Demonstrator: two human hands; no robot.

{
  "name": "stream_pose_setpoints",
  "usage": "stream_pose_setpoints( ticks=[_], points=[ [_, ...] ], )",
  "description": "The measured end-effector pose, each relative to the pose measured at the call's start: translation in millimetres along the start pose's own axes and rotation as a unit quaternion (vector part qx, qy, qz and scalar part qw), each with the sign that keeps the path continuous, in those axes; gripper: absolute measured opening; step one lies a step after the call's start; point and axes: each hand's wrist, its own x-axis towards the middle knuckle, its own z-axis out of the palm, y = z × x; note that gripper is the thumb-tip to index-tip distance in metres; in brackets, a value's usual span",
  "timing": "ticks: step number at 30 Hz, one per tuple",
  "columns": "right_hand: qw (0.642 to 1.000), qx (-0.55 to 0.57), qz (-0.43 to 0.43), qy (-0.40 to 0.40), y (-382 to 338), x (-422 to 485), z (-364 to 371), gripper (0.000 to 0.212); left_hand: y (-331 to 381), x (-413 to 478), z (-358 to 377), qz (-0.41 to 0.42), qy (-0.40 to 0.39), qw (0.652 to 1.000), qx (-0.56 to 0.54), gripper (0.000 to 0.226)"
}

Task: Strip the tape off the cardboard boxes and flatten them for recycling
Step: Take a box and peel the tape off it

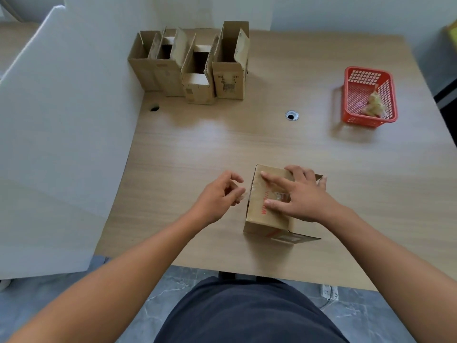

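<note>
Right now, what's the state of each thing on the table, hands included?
Near box: top taped shut, one flap open at its right end.
Tape strip: apparently partly peeled at the box's left edge.
Left hand: pinches the tape strip.
Right hand: flat, fingers spread, pressing on the near box.
Four back boxes: upright, top flaps open.
Red basket: upright, holds a tape wad.

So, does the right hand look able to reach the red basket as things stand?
Probably yes. The right hand lies flat on the box, holding nothing, and only bare table lies between it and the basket, on that same side. It may need a stretch.
</note>
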Motion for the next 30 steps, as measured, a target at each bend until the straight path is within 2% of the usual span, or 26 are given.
stream_pose_setpoints(
  ticks=[2,5,8,11,14,17,21,26,30],
  points=[
    [0.999,0.032,0.009,0.018,-7.2,0.0,1.8,0.082,-0.2,0.2,1.2,0.026,-0.018,0.999,0.017,0.022],
    [0.997,0.034,0.010,0.062,-14.5,-2.2,12.2,0.091,4.0,6.3,1.2,0.047,-0.027,0.997,0.049,0.025],
    [0.996,0.035,0.003,0.076,-12.9,-5.2,20.0,0.092,8.6,12.0,-4.8,0.088,-0.053,0.984,0.147,0.028],
    [0.998,0.039,0.002,0.054,-10.1,-3.3,17.8,0.088,14.0,20.9,-16.0,0.137,-0.069,0.958,0.241,0.030],
    [0.998,0.034,0.001,0.055,-8.9,-1.4,17.9,0.087,23.1,31.9,-23.6,0.196,-0.095,0.912,0.348,0.030],
    [0.998,0.027,0.006,0.061,-9.2,-2.9,20.4,0.088,29.7,38.4,-26.4,0.215,-0.127,0.892,0.378,0.029],
    [0.998,-0.005,0.025,0.052,-14.5,-4.4,21.3,0.081,31.7,42.3,-34.5,0.200,-0.154,0.895,0.369,0.031],
    [0.991,-0.096,0.005,0.095,-18.5,-14.1,23.4,0.083,25.2,37.2,-30.1,0.170,-0.145,0.928,0.297,0.033],
    [0.993,-0.040,-0.026,0.110,-24.9,-17.1,21.1,0.088,15.5,35.7,-30.0,0.153,-0.123,0.944,0.266,0.046]
  ],
)
